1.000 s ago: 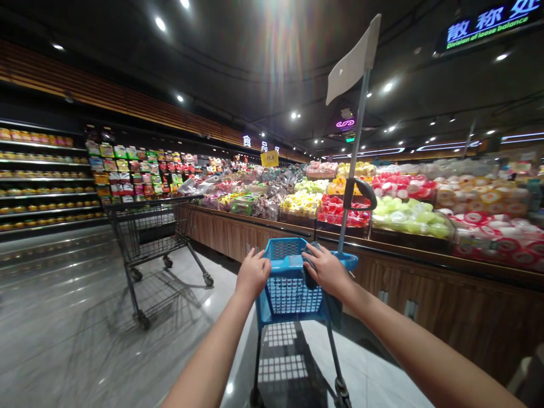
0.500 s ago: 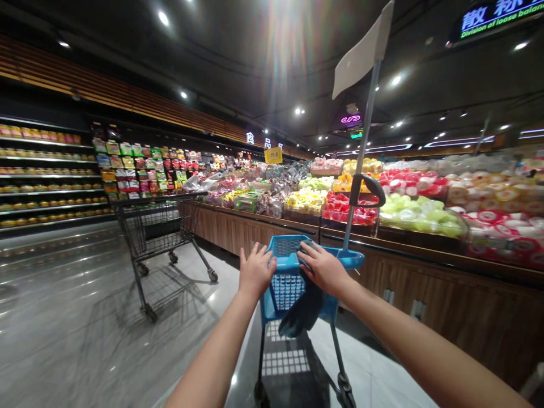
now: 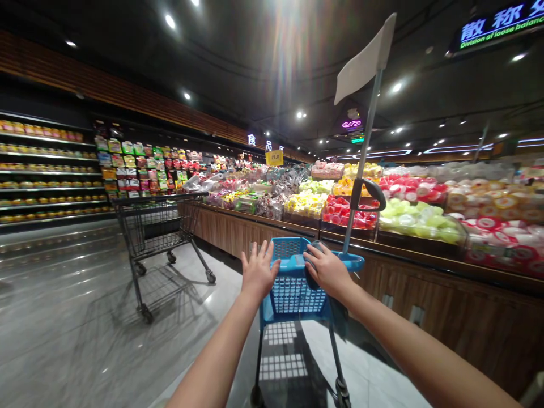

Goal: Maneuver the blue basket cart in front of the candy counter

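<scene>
Blue mesh-walled plastic cart basket [image 3: 297, 297], seen from above: left hand [image 3: 258, 271] with fingers spread open at its rim, right hand [image 3: 327, 266] with fingers closed over a dark cloth [image 3: 312, 273].

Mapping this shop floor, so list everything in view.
Blue basket cart: one, blue, ahead.
Flag on pole: one, pale grey, on the cart.
Wire cart: one, black, on the floor, left.
Packaged snacks: many, mixed colours, on wall shelves, left.
Wooden counter: one, brown, right.
Price sign: one, yellow, above the counter.
Wrapped goods: many, mixed colours, in bins on the counter.
Lit sign: one, blue and green, top right.
Dark cloth: one, dark, at the basket's right rim.
Left hand: one, bare, at the basket's left rim.
Right hand: one, bare, on the basket's right rim.
</scene>
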Motion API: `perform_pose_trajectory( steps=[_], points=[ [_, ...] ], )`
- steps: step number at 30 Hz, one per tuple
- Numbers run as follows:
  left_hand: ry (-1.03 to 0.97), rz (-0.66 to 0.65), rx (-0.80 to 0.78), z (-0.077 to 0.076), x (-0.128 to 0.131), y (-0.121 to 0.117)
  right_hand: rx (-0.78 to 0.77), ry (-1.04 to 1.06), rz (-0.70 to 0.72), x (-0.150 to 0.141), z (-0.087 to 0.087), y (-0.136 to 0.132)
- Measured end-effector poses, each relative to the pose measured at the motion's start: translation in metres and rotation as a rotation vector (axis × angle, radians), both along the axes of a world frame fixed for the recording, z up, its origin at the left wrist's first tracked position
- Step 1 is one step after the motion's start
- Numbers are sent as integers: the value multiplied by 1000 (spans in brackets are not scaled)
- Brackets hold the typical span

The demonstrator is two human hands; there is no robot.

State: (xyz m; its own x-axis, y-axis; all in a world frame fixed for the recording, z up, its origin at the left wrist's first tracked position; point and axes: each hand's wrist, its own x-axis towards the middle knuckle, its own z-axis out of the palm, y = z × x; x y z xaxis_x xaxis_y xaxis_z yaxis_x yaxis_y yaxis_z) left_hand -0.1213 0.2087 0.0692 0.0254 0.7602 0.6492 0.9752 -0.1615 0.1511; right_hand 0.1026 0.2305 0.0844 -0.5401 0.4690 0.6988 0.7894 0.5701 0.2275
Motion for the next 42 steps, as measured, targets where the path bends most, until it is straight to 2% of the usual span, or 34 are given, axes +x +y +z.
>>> perform_pose_trajectory(
  steps=[4, 7, 13, 18, 21, 26, 33, 37, 42],
  points=[
    [24, 16, 0, 1, -4, 1, 0, -16, 35, -30, 1, -2],
    [47, 31, -1, 1, -8, 3, 1, -45, 73, -34, 1, -2],
    [110, 65, -10, 2, -13, 7, 31, -66, 102, 0, -2, 4],
    [126, 74, -22, 3, -11, 9, 44, -13, 14, 39, -6, 7],
    [118, 79, -22, 2, -8, 8, 37, 12, -1, 47, -7, 7],
    [119, 102, -26, 4, -6, 5, 60, 16, -1, 23, -7, 10],
    [215, 79, 20, 10, 4, 9, 80, -33, 113, -25, -3, 10],
    [242, 71, 15, 10, 4, 12, 88, -45, 152, -25, -3, 10],
    [248, 74, -35, 10, 1, 10, 49, -29, 154, -7, -3, 11]
  ],
)
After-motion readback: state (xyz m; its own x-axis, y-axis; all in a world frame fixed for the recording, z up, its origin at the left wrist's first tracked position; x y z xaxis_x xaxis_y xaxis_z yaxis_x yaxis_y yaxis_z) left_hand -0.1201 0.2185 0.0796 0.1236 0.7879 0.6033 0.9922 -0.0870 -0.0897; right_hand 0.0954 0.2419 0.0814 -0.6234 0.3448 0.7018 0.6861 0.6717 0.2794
